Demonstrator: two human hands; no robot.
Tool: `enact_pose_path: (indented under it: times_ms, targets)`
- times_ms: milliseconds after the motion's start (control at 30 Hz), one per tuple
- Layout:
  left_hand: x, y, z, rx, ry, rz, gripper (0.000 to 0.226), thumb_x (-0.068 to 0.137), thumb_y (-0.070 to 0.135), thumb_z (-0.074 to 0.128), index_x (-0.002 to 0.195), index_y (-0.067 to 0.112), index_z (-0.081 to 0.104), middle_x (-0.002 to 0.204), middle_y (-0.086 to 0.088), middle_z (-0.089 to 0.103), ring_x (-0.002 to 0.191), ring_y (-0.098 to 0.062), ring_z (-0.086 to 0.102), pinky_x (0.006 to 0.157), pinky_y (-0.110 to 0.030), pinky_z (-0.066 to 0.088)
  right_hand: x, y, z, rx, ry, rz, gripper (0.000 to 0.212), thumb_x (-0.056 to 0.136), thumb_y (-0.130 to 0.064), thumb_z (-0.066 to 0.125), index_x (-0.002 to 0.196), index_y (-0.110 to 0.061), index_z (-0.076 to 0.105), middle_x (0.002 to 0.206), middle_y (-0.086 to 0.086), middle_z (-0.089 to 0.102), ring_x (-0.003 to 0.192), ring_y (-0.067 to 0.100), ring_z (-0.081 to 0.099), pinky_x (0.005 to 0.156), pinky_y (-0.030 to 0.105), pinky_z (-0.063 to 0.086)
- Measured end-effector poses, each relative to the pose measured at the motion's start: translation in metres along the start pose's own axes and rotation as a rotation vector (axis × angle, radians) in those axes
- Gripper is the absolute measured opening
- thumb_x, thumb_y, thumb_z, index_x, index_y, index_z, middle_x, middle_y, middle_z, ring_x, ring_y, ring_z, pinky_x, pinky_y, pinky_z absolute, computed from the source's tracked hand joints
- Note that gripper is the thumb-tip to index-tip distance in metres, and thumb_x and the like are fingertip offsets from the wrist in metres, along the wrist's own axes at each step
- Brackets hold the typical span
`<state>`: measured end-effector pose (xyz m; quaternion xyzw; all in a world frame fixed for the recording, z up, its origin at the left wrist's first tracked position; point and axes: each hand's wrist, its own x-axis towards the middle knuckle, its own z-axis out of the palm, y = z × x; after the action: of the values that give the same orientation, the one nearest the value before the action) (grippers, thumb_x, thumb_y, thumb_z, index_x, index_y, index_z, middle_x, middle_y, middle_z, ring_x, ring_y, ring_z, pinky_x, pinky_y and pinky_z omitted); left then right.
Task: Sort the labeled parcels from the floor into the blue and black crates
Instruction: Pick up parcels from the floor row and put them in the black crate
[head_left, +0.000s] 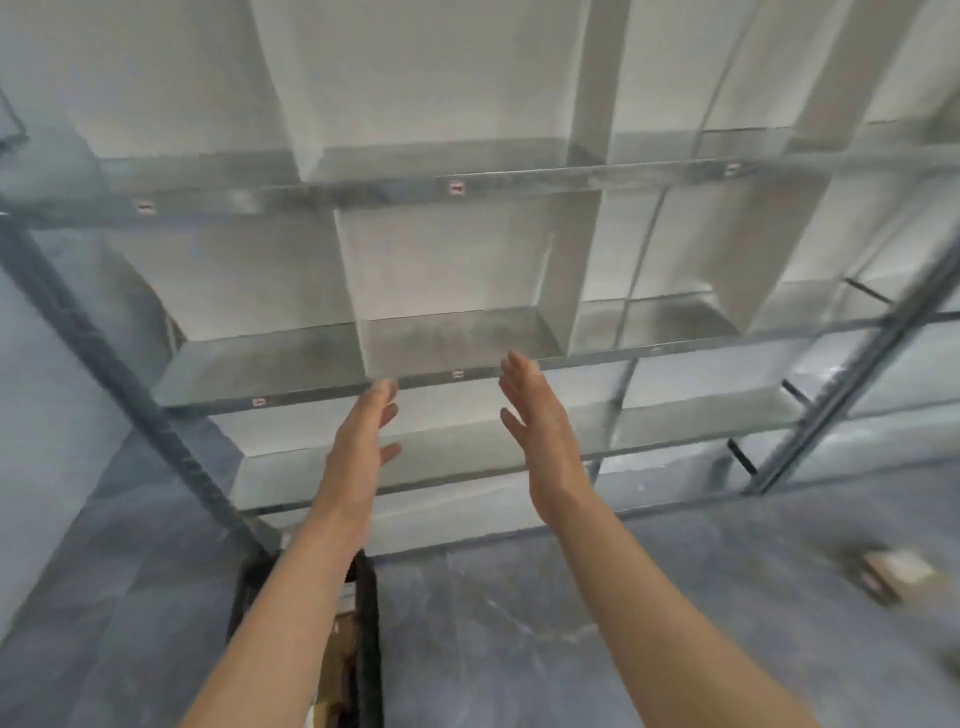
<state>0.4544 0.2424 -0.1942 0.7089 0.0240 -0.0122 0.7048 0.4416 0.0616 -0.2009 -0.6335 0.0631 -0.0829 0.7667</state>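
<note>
Both of my hands are raised in front of a metal shelving unit, palms facing each other, holding nothing. My left hand has its fingers apart near the edge of the middle shelf. My right hand is flat and open just to the right of it. Below my left forearm stands a black crate with brown cardboard parcels inside; my arm hides most of it. A blurred brown parcel with a white label lies on the floor at the right. No blue crate is in view.
The grey metal shelving unit fills the view ahead, with white dividers and small labels on its shelf edges. A dark upright post slants at the left. The floor is grey stone.
</note>
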Motion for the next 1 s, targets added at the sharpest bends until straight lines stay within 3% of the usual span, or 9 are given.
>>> enact_pose_path:
  times_ms: [200,367,467,600,667,767,933,1000]
  targets:
    - [-0.002,-0.003,0.181,0.025,-0.286,-0.038,0.048,0.105,0.054,0.038,0.141,0.028,0.057,0.144,0.014,0.057,0.129,-0.003,0.053,0.109,-0.043,0.046,-0.015,-0.021,-0.167,0.01,0.258,-0.01,0.056,0.11,-0.058,0.041,0.161,-0.035,0.043,0.163,-0.016,0.046,0.147,-0.002,0.044,0.128,0.04,0.033]
    - [-0.024,-0.014,0.336,0.028,-0.527,-0.075,0.036,0.105,0.054,0.038,0.124,0.038,0.065,0.131,0.023,0.063,0.126,0.0,0.056,0.103,-0.039,0.048,-0.036,-0.033,-0.302,-0.001,0.466,0.009,0.066,0.102,-0.071,0.041,0.161,-0.041,0.042,0.164,-0.021,0.043,0.148,-0.002,0.042,0.129,0.04,0.03]
    - [-0.046,-0.02,0.421,0.041,-0.644,-0.104,0.042,0.105,0.055,0.039,0.132,0.032,0.062,0.135,0.019,0.062,0.126,-0.002,0.057,0.103,-0.039,0.049,-0.057,-0.039,-0.376,0.003,0.553,0.012,0.065,0.105,-0.072,0.037,0.163,-0.043,0.037,0.167,-0.023,0.038,0.15,-0.003,0.036,0.128,0.036,0.026]
    - [-0.074,-0.029,0.499,0.079,-0.794,-0.135,0.046,0.1,0.062,0.045,0.129,0.033,0.065,0.134,0.018,0.064,0.126,-0.003,0.058,0.099,-0.038,0.05,-0.082,-0.043,-0.446,0.026,0.667,0.024,0.066,0.1,-0.08,0.039,0.16,-0.05,0.039,0.166,-0.025,0.038,0.153,0.001,0.035,0.131,0.045,0.024]
    - [-0.09,-0.034,0.536,0.105,-0.877,-0.145,0.045,0.096,0.064,0.048,0.123,0.034,0.067,0.131,0.018,0.065,0.123,-0.002,0.059,0.1,-0.04,0.05,-0.094,-0.043,-0.477,0.055,0.754,0.021,0.062,0.101,-0.079,0.04,0.156,-0.052,0.044,0.163,-0.025,0.042,0.15,-0.001,0.038,0.129,0.045,0.026]
    - [-0.109,-0.047,0.589,0.142,-0.988,-0.179,0.036,0.105,0.054,0.042,0.119,0.033,0.067,0.125,0.016,0.067,0.121,-0.004,0.06,0.101,-0.04,0.049,-0.11,-0.037,-0.518,0.072,0.86,0.05,0.049,0.094,-0.086,0.041,0.136,-0.065,0.054,0.159,-0.028,0.044,0.149,-0.004,0.037,0.127,0.044,0.03]
    - [-0.128,-0.083,0.678,0.227,-1.159,-0.248,0.042,0.104,0.055,0.042,0.127,0.03,0.066,0.132,0.013,0.066,0.122,-0.006,0.059,0.1,-0.038,0.049,-0.13,-0.015,-0.586,0.103,1.031,0.053,0.09,0.083,-0.093,0.046,0.159,-0.045,0.044,0.165,-0.024,0.04,0.152,-0.005,0.035,0.131,0.045,0.025]
    - [-0.13,-0.095,0.715,0.247,-1.226,-0.272,0.04,0.103,0.056,0.041,0.126,0.033,0.064,0.133,0.014,0.064,0.124,-0.006,0.058,0.095,-0.037,0.049,-0.13,-0.007,-0.614,0.117,1.09,0.075,0.093,0.081,-0.096,0.046,0.159,-0.046,0.042,0.166,-0.023,0.039,0.153,-0.003,0.033,0.132,0.046,0.023]
